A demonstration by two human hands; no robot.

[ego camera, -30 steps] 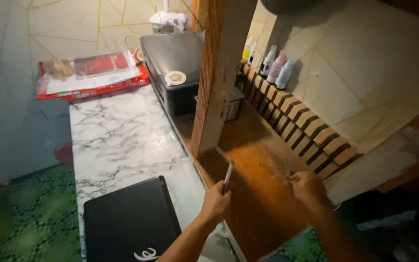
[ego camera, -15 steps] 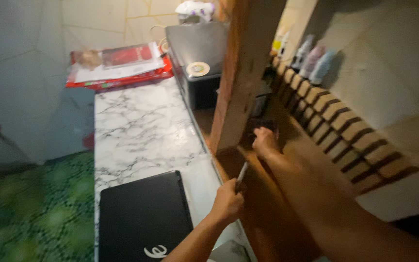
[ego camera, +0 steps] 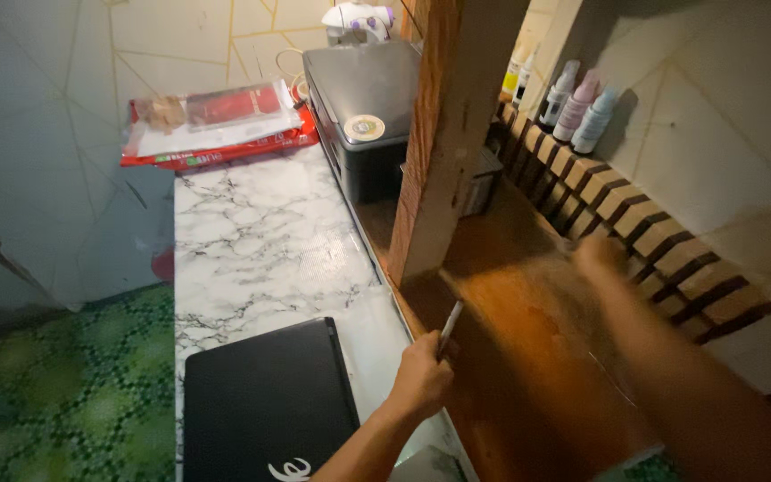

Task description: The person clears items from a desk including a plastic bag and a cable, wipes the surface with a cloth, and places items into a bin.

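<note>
left hand (ego camera: 421, 382) grips thin white pen (ego camera: 449, 325), tip up, at brown wooden shelf (ego camera: 510, 357) edge. right hand (ego camera: 601, 257) blurry over shelf, grip unclear. black laptop (ego camera: 265, 402) on marble table (ego camera: 256, 232) beside left hand.

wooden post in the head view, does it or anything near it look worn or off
The wooden post has scuffed, patchy paint with pale bare streaks. The brown shelf below it shows uneven orange blotches. Nothing looks spilled or toppled; the bottles by the wall stand upright.

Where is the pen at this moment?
The pen is in the left hand, low in the head view, between the closed black laptop and the brown wooden shelf.
</note>
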